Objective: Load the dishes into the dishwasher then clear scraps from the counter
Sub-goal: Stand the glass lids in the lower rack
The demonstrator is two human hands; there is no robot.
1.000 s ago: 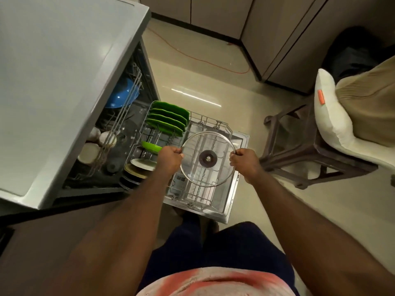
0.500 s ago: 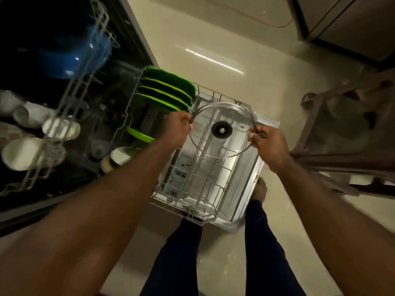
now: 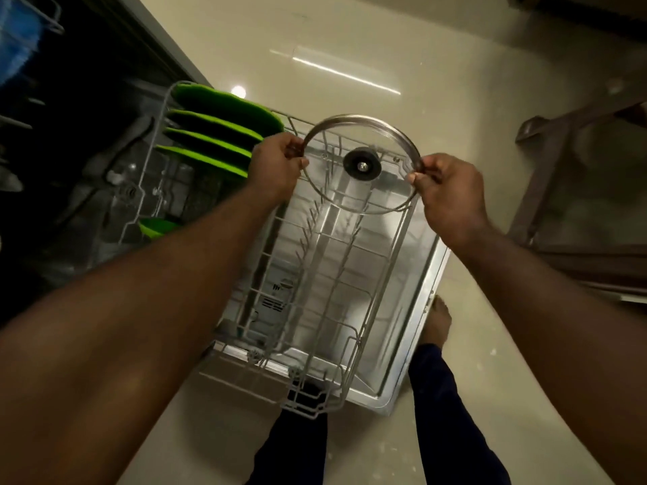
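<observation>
Both edges of the glass lid (image 3: 360,163) are held: our left grip (image 3: 276,166) curls round its metal rim on the left, our right grip (image 3: 444,190) pinches it on the right. We hold it tilted over the far end of the pulled-out lower rack (image 3: 397,246), just beside the upright green plates (image 3: 217,134), above the open dishwasher door (image 3: 425,274).

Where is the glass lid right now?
In the head view the glass lid is centre frame, rim gripped by the left hand and right hand, above the far end of the wire rack, just right of the green plates.
</observation>
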